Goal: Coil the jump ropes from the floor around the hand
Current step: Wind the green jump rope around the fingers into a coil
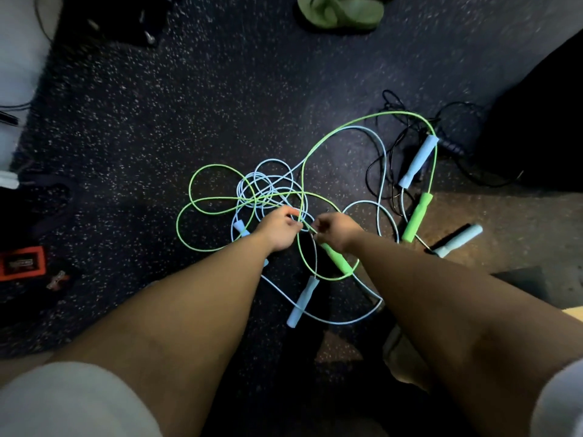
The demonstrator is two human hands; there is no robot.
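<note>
A green jump rope (372,116) and a light blue jump rope (274,184) lie tangled on the dark speckled floor. My right hand (336,228) grips the top of a green handle (337,260) that hangs below it. My left hand (279,230) pinches green cord just beside the right hand. The other green handle (417,217) lies on the floor to the right. Light blue handles lie at several spots: one (419,160) far right, one (302,301) between my arms, one (240,228) partly behind my left wrist.
A thin black cord (394,146) is heaped at the right beside a dark bag (536,121). Another pale handle (460,239) lies at the right. Green slippers (340,9) sit at the top, an orange-framed object (22,263) at the left.
</note>
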